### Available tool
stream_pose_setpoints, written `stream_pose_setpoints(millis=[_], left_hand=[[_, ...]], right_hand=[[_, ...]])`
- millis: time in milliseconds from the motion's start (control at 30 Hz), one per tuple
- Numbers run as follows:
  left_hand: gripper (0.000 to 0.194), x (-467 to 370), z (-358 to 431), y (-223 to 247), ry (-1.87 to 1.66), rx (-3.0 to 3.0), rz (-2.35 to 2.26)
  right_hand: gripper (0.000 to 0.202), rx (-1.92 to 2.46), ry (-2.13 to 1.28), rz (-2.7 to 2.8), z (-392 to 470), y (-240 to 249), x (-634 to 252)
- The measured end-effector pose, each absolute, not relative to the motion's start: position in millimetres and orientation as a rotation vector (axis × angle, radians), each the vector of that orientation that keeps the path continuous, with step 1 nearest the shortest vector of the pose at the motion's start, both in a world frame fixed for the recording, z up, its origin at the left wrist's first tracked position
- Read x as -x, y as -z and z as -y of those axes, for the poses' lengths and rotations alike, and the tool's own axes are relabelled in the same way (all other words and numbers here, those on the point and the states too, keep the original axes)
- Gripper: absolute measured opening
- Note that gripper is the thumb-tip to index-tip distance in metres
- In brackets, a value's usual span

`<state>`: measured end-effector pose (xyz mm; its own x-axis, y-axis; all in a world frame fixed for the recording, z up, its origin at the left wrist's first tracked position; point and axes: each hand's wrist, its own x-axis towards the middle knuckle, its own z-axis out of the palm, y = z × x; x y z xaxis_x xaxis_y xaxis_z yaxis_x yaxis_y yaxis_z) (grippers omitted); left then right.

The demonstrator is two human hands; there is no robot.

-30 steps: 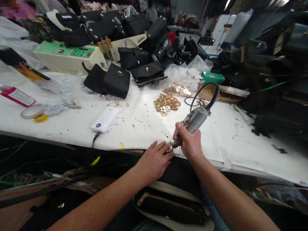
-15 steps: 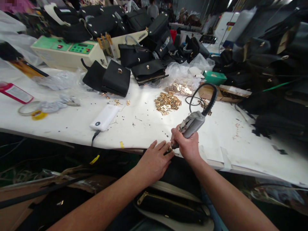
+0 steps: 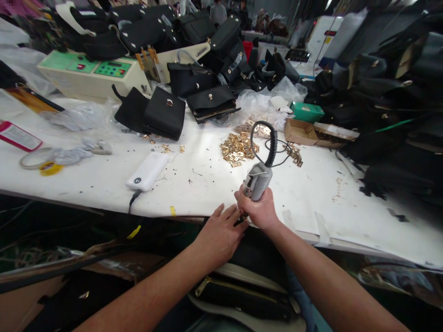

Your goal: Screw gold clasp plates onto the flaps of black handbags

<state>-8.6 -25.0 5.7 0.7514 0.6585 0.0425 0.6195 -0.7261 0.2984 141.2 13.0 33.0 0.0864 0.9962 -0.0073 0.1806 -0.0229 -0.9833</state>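
My right hand [image 3: 261, 207] is wrapped round a grey electric screwdriver [image 3: 258, 182], which has a black cable looping from its top. The tool points down, and its tip is mostly hidden by my fingers. Just left of it, my left hand [image 3: 221, 235] lies with its fingers stretched out over a black handbag [image 3: 265, 251] at the table edge. A small gold-coloured metal fitting [image 3: 243, 216] partly shows between my hands. The handbag lies across my lap, with an open compartment and a gold zip [image 3: 238, 288] facing me.
On the white table [image 3: 204, 193] lie a heap of gold-coloured metal fittings [image 3: 238, 150], a white power bank [image 3: 148, 170] and black handbags [image 3: 164, 113]. A cardboard box [image 3: 301, 133] and a green box [image 3: 307, 111] stand behind. A cream machine [image 3: 93, 78] is at the back left.
The electric screwdriver has swung more upright and shifted left and slightly down, with my right hand still round it. My left hand stays almost in place on the handbag.
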Motion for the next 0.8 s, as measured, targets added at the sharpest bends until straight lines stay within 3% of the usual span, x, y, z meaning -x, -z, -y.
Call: stream_pose_setpoints(millis=[233, 500, 800], left_hand=[[0.035, 8.8, 30.6, -11.1, -0.230, -2.646, -1.081], [0.037, 6.2, 35.8, -5.8, -0.186, -2.656, -1.272], [0.048, 7.3, 18.0, 10.0, -0.229, -2.830, -1.274]], right_hand=[[0.029, 1.385, -1.066, 1.185, -10.8, -41.4, -134.8], [0.042, 1.181, -1.164, 1.118, -12.8, -49.5, -139.2], [0.051, 1.197, -0.976, 1.003, -28.3, -68.6, -172.6]])
